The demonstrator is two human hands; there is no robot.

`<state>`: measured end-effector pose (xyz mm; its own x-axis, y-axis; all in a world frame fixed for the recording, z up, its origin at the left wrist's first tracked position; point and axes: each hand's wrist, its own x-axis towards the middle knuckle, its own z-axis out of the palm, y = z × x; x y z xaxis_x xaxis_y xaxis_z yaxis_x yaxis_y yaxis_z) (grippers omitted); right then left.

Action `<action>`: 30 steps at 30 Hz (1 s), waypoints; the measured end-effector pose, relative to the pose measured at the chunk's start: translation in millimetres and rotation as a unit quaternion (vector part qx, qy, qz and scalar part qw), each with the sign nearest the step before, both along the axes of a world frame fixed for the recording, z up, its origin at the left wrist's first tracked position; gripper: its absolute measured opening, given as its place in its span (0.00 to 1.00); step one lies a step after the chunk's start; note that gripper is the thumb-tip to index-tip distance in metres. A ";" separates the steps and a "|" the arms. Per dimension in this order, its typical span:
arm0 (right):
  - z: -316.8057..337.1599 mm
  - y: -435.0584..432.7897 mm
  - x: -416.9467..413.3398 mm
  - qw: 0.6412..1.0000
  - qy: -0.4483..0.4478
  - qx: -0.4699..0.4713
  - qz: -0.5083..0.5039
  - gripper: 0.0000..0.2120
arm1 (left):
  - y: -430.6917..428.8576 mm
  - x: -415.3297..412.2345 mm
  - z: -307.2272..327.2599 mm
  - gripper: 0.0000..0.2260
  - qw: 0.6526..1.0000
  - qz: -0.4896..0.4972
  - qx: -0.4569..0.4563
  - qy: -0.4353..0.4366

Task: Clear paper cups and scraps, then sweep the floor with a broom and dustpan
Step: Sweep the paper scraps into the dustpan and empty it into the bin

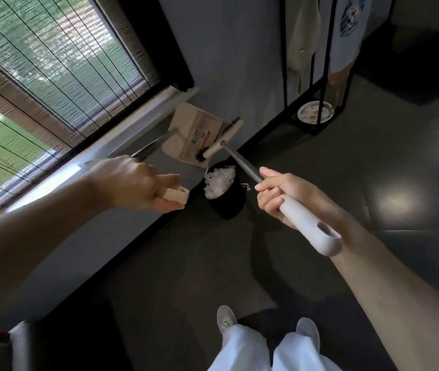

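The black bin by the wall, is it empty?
No, the black bin is piled to its rim with white crumpled scraps.

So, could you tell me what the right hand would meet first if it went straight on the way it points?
Probably the broom head by the dustpan; the right hand points along the metal shaft toward it. Depth is unclear.

A blind [52, 54] hangs over the window [4, 140], with greenery showing through the slats. A white roll [178, 93] lies at the sill's end, against the grey wall [226, 49]. To the right stands a black rack [284, 62] holding a cream garment [304, 36] and a pale blue shirt [346, 41] (round blue print on it). A round plate [315, 111] sits on the rack's base. The corner of a grey seat [17, 344] shows at bottom left.
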<state>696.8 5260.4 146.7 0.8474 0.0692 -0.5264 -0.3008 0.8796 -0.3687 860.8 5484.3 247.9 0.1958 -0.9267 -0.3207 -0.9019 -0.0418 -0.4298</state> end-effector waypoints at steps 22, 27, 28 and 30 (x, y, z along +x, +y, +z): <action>-37.0 5.6 4.0 0.989 0.037 -0.134 0.039 0.36 | -7.1 -11.2 35.2 0.37 0.977 -0.072 -0.186 0.080; -28.5 -23.1 -13.5 0.978 0.047 -0.197 0.049 0.35 | -0.7 -42.0 55.1 0.34 0.966 -0.045 -0.234 0.099; -28.4 -29.6 -15.0 0.976 0.055 -0.207 0.050 0.35 | -0.3 -49.7 57.2 0.33 0.963 -0.038 -0.243 0.105; -29.0 -42.0 -17.1 0.970 0.076 -0.225 0.051 0.35 | -0.2 -64.3 62.1 0.31 0.954 -0.005 -0.271 0.128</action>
<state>679.6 5218.3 117.6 0.7585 -0.1171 -0.6410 -0.4592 0.6018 -0.6534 796.5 5484.0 310.0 0.1666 -0.9712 0.1704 -0.9758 -0.1872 -0.1127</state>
